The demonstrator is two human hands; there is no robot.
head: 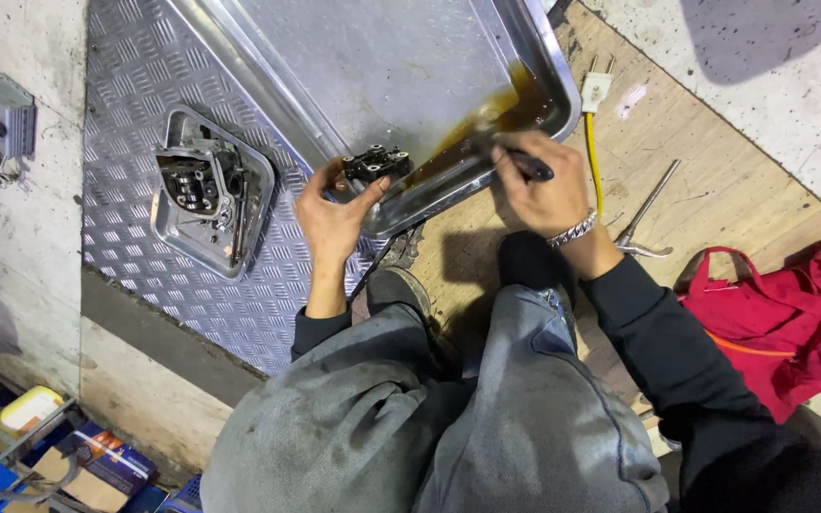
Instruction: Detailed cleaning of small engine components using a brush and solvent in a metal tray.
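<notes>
While our left hand (pixel 333 220) pinches a black metal part (pixel 375 164) on the steel tray's (pixel 553 71) rim, our right hand (pixel 545 185) grips a dark brush (pixel 515 160) in brown oil (pixel 486 119); a small tray (pixel 211 195) sits beyond our left fingers.

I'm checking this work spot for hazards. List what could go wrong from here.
1. The large steel tray sits tilted, with brown liquid pooled at its low corner; it might slop onto the wooden board.
2. The left hand holds the dark metal part at the tray's rim; oily fingers could drop it.
3. The yellow cord and plug lie close to the liquid.
</notes>
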